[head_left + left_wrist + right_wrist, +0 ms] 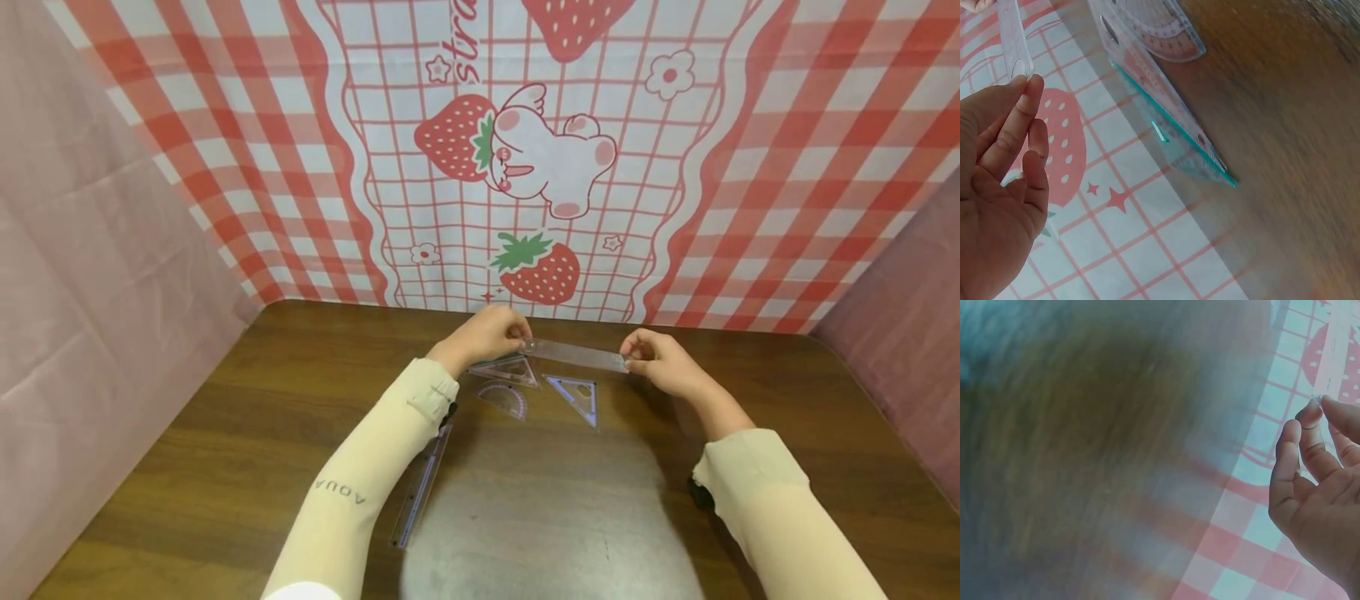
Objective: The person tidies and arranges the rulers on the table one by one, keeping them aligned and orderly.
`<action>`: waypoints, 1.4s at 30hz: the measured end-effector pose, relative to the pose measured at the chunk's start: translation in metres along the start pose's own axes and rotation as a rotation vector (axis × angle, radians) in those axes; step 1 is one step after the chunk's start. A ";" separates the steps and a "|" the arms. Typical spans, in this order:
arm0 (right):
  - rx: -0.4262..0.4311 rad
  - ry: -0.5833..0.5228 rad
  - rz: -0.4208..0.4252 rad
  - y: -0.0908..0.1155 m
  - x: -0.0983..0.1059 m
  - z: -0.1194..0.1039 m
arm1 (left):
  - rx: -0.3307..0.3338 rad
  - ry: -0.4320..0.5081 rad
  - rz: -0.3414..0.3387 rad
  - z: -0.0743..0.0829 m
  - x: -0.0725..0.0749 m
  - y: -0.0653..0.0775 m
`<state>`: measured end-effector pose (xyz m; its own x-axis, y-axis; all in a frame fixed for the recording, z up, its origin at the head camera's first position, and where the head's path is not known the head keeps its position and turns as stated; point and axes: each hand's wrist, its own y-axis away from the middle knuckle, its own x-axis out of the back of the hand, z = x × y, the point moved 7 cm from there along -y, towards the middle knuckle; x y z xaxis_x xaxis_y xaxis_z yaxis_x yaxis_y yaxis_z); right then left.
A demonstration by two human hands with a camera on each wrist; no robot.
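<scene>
A clear plastic ruler [576, 354] is stretched between both hands near the back of the table. My left hand [491, 332] pinches one end between thumb and fingertips, and my right hand [663, 362] pinches the other. The left wrist view shows the ruler's end with its round hole right at the left fingertips. Below the ruler lie a purple-edged set square [590, 400], a protractor [517, 402] and a pinkish set square [529, 374]. Close to the left hand, a clear pouch with a teal zip [1172, 126] lies against the pinkish set square.
Another ruler with a purple stripe [422, 492] lies on the brown wooden table [187, 467], partly behind the left sleeve. A strawberry-print cloth [555, 167] hangs at the table's back edge. Pink cloths [97, 292] stand at both sides.
</scene>
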<state>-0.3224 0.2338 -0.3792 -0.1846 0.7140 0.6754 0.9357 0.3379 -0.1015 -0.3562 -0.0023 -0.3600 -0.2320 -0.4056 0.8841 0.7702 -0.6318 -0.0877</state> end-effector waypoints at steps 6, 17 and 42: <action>0.021 -0.033 -0.009 0.003 -0.001 -0.006 | 0.000 0.012 0.008 0.002 0.006 0.007; 0.041 -0.076 -0.021 0.017 -0.007 -0.016 | -0.012 0.008 0.010 0.007 0.009 0.023; 0.086 -0.150 -0.016 0.042 -0.012 -0.037 | -0.025 0.077 0.011 0.018 0.020 0.056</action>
<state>-0.2696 0.2168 -0.3652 -0.2481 0.7896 0.5612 0.9043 0.3966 -0.1582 -0.3069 -0.0341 -0.3391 -0.2692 -0.4614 0.8454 0.7582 -0.6428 -0.1094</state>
